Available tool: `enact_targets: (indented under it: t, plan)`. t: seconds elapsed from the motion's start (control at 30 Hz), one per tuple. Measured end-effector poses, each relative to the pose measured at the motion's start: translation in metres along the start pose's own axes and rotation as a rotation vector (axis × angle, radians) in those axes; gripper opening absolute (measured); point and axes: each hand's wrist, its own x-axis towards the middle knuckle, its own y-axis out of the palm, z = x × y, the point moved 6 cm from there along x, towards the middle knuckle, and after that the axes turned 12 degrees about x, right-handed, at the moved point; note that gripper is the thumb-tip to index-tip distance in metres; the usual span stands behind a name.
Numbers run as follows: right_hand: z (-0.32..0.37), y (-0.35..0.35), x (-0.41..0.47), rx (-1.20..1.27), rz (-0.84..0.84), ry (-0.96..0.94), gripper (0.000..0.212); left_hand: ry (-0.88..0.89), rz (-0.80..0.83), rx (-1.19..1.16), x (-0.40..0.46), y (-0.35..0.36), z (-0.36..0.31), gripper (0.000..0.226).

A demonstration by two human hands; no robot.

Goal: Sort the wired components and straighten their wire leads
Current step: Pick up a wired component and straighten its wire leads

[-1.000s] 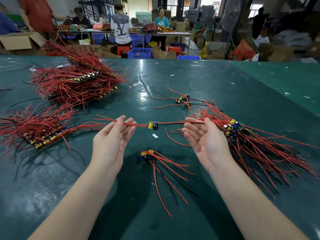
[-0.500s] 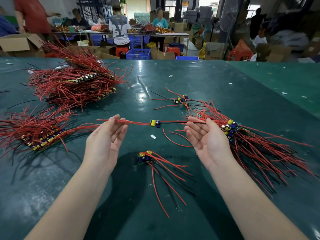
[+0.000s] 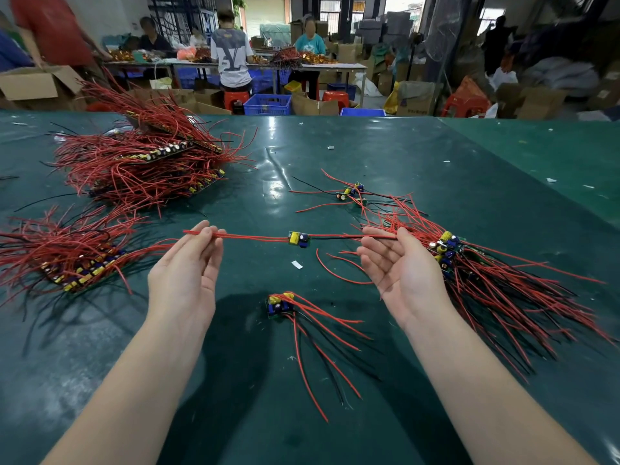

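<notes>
A small wired component (image 3: 298, 238) with yellow and blue parts hangs stretched between my hands above the green table (image 3: 419, 169). My left hand (image 3: 188, 273) pinches its red leads at the fingertips. My right hand (image 3: 399, 270), palm up, pinches the red and black leads on the other side. The leads run nearly straight and level. Below it, another component (image 3: 279, 305) lies on the table with red and black leads fanned toward me.
A loose heap of wired components (image 3: 469, 273) lies just right of my right hand. Sorted bundles sit at the left (image 3: 73, 260) and far left (image 3: 151, 162). A few components (image 3: 350, 193) lie beyond. People work at tables in the background.
My hands have drawn slightly further apart along the leads, and the wires look straighter. The component stays between them at about the same height.
</notes>
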Motion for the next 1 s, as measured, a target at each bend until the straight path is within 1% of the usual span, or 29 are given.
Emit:
enact_targets:
  t: [0.1,0.33,0.53,0.7,0.77,0.83,0.9,0.93,1.0]
  plan:
    - [0.001,-0.001,0.001,0.004,-0.004,0.001,0.054,0.001,0.011,-0.023,-0.001,0.000,-0.002,0.010]
    - [0.004,-0.001,0.000,0.005,-0.015,-0.001,0.054,-0.057,0.030,-0.046,0.000,-0.001,0.000,0.019]
    - [0.006,-0.001,0.000,0.023,-0.006,0.025,0.052,-0.173,0.033,-0.064,-0.001,-0.002,0.002,0.020]
    - [0.011,0.002,0.000,0.065,0.011,0.008,0.050,-0.276,0.059,-0.197,-0.004,0.000,0.006,0.018]
    - [0.017,0.003,-0.001,0.092,0.016,-0.017,0.054,-0.265,0.093,-0.176,-0.004,0.005,0.007,0.018]
    - [0.029,0.004,-0.002,0.156,0.017,-0.062,0.064,-0.240,0.163,-0.116,-0.005,0.012,0.010,0.021]
    - [0.047,0.004,-0.004,0.237,0.003,-0.135,0.070,-0.257,0.246,-0.052,-0.006,0.018,0.015,0.025]
    - [0.057,0.002,-0.005,0.272,-0.012,-0.180,0.069,-0.280,0.285,-0.012,-0.008,0.021,0.018,0.027]
    - [0.077,-0.006,-0.007,0.311,-0.053,-0.278,0.061,-0.322,0.341,0.052,-0.010,0.024,0.023,0.028]
